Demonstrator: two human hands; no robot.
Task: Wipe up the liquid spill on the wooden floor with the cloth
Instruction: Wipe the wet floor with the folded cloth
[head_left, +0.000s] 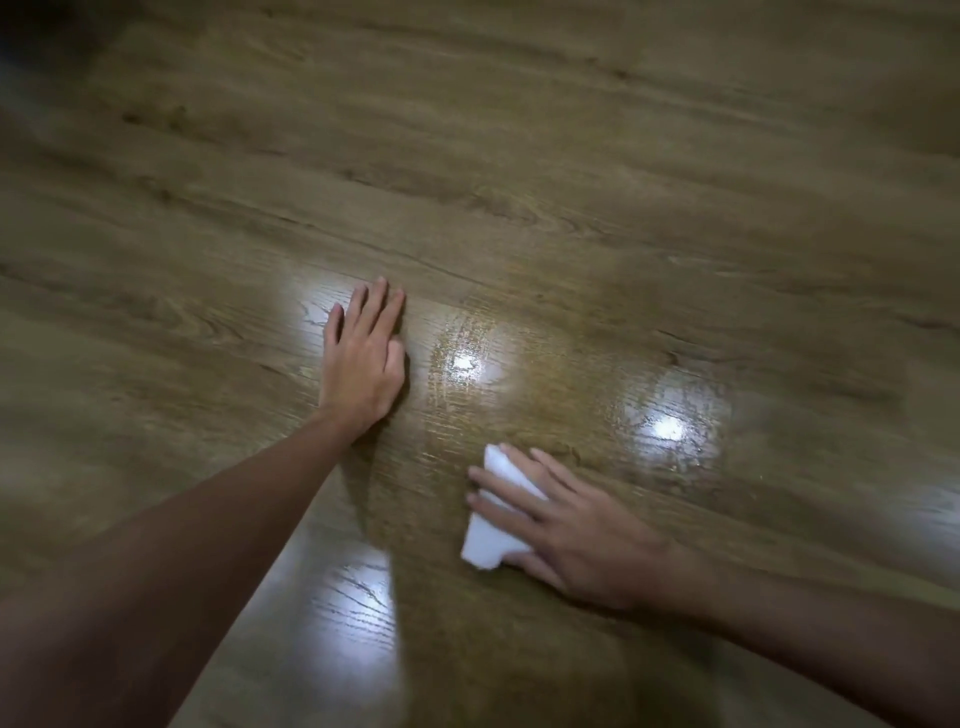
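We press our right hand (566, 525), fingers spread and straight, flat on the white cloth (496, 512) on the wooden floor (519, 130). Beyond the cloth lies a streaky wet patch (467, 358); left of it our left hand (363, 358) rests palm-down, fingers together.

Two bare forearms enter from the bottom edge, one at the left corner and one at the right. No sleeve covers either as far as the picture shows. The left hand (363, 358) and right hand (566, 525) are both uncovered, with short, trimmed fingernails. The left forearm looks long and slender. Both arms blur slightly toward the edges.
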